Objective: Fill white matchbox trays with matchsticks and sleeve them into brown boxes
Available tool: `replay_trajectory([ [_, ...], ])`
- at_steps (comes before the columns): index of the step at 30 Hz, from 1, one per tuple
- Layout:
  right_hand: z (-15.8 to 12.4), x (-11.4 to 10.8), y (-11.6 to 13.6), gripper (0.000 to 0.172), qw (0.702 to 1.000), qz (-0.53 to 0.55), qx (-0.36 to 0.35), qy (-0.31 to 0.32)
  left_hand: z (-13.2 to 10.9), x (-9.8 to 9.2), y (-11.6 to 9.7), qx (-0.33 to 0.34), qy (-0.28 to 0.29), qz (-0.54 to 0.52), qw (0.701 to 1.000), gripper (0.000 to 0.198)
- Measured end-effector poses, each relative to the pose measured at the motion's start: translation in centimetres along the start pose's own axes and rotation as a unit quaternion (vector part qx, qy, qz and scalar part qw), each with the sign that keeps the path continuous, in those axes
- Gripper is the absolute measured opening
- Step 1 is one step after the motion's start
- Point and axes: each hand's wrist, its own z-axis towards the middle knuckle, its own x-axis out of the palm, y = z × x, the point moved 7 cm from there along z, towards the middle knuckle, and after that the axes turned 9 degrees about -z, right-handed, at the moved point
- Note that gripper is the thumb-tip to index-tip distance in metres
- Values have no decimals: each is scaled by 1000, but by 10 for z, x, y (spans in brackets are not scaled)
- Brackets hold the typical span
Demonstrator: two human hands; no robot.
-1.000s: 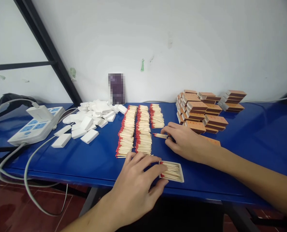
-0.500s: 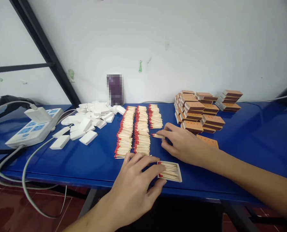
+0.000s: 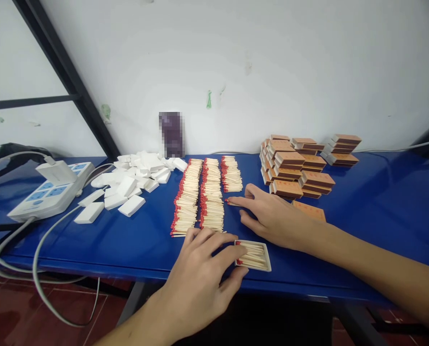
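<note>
With its fingers and thumb around the left end, my left hand holds a small white matchbox tray at the table's front edge. Matches with red heads lie side by side in the tray, and one fingertip rests over them. My right hand lies on the table beyond the tray. Its index finger is stretched out over a few loose matches, its thumb apart from them. Past that fingertip is a short row of matches. Two longer rows of matches run to its left.
White matchbox trays lie heaped at the left. A power strip with cables stands beyond them. Orange matchbox sleeves are stacked at the back right, one lying flat behind my right wrist. A pixelated dark panel leans on the wall.
My right index finger has straightened over the small bunch of matches, which was pinched between fingers and thumb before; the thumb has come away. My left hand and the tray have stayed put.
</note>
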Motion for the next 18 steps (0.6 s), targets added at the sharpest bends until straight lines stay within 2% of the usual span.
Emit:
replay_trajectory([
  [10,-2,2,-6,40,1000,-14,4,14,0,-1,-1,5,-3,4,1000,12],
  [18,4,-1,-8,30,999,13,-9,-36,-2,0,-1,-6,10,3,1000,12],
])
